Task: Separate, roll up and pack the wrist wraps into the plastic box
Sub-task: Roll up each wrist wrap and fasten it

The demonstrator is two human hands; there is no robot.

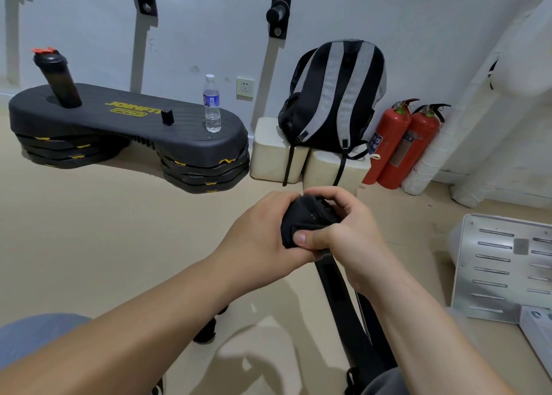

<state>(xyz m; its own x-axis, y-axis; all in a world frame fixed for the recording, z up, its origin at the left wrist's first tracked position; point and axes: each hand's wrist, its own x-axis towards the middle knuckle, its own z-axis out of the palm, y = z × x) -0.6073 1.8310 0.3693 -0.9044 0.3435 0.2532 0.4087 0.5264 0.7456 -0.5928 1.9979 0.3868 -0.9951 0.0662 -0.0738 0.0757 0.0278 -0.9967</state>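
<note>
Up close, our left hand (257,233) and right hand (349,236) grip the wrap roll (304,215) so it can't unwind; tail (337,290) dangles.

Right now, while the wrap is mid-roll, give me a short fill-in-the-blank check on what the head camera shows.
The left hand and right hand both grip one partly rolled ____ fabric wrist wrap.
The clear plastic water bottle stands upright on the black step platform with ____ lettering.
Right of the grey-and-black striped backpack stand ____ red fire extinguishers.
Missing words: black; yellow; two.
</note>
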